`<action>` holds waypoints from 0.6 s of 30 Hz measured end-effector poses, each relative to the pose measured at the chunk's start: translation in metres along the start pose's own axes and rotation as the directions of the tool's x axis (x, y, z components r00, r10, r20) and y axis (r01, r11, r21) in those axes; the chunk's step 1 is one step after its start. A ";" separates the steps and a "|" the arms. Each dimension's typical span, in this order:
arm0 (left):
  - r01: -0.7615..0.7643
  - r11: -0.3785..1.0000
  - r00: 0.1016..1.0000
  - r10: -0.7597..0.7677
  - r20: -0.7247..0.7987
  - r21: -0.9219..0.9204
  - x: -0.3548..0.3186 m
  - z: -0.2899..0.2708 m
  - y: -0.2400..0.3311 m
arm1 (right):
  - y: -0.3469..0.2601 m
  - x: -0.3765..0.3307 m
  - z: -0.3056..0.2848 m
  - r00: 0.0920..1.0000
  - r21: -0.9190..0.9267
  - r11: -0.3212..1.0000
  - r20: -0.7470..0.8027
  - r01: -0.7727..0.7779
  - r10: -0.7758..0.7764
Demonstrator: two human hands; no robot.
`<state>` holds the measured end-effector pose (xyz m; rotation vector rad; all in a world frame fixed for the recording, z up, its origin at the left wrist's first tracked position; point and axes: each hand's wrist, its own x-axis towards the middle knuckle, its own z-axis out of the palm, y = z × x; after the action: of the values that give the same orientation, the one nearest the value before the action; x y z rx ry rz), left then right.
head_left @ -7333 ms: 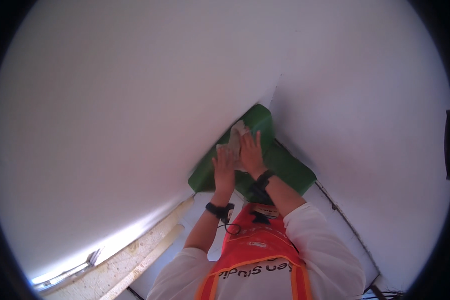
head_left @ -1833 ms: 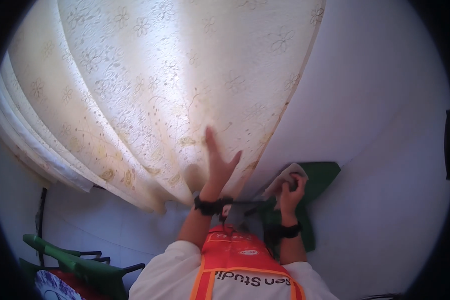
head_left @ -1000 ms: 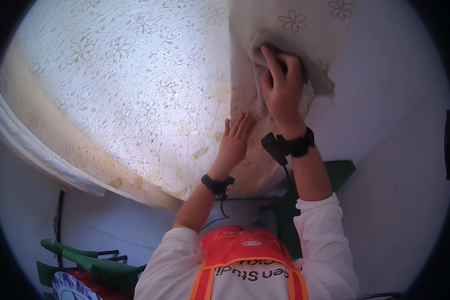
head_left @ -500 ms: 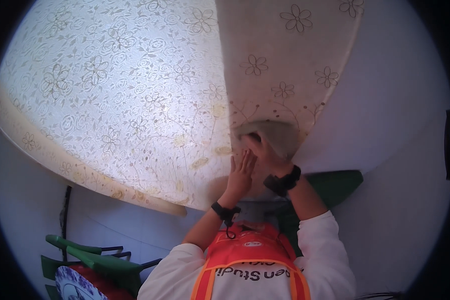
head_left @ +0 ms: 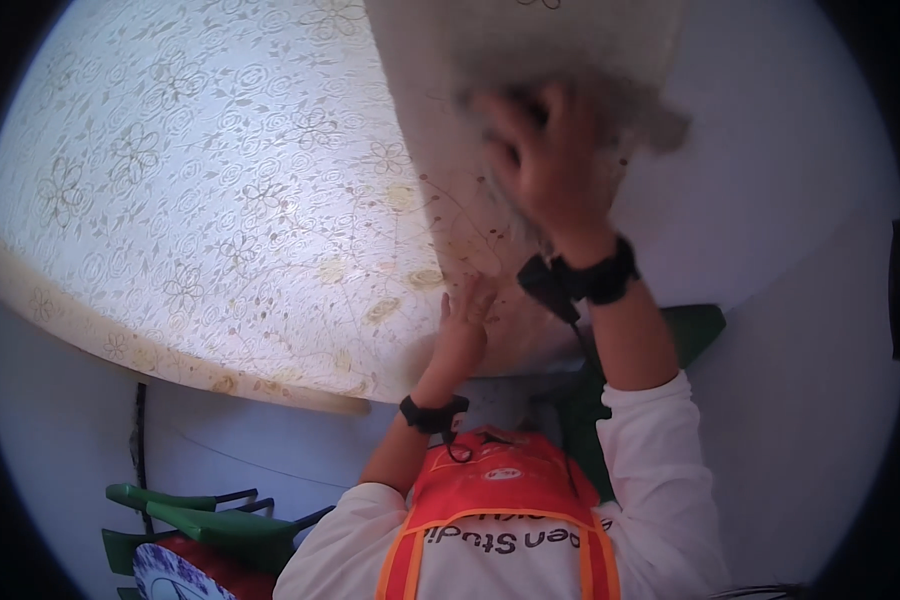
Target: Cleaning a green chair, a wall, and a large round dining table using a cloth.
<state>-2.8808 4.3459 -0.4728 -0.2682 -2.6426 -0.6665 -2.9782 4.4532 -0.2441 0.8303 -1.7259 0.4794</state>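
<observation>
A cream tablecloth (head_left: 220, 215) with a raised floral pattern covers the table. My right hand (head_left: 562, 178) is out over its shaded right part, fingers bent over a grey cloth (head_left: 652, 122) that presses against the tablecloth. Both the hand and the cloth are smeared by motion. Nearer to me, my left hand (head_left: 462, 328) rests on the tablecloth close to the front edge, fingers stretched out and nothing in them. Each wrist wears a black band with a small dark box.
Green chairs stand below the table: one (head_left: 225, 535) at the lower left, another (head_left: 692, 335) at the right. A blue-and-white patterned round thing (head_left: 175, 575) lies by the left chair. A thin dark table leg (head_left: 139, 450) drops from the left edge.
My right hand has moved away from me across the table with the grey cloth, leaving my left hand's side. My left hand stays near the front edge. The view has shifted slightly.
</observation>
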 end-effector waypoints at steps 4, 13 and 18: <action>-0.039 0.879 0.987 -0.039 -0.154 -0.475 0.023 -0.030 -0.003 | 0.003 -0.169 0.054 0.864 0.179 0.968 0.443 0.176 -0.239; 0.019 0.899 0.977 -0.109 -0.182 -0.437 0.062 -0.080 0.001 | 0.025 -0.157 0.030 0.549 -0.745 0.006 0.486 0.667 -0.680; 0.027 0.793 0.951 -0.208 -0.228 -0.609 0.052 -0.064 0.008 | 0.020 -0.050 -0.007 0.980 0.082 0.996 0.194 0.024 -0.040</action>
<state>-2.9039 4.3257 -0.3960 -0.1601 -2.1131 -1.4715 -2.9807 4.4857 -0.2872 0.9884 -1.8805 0.4593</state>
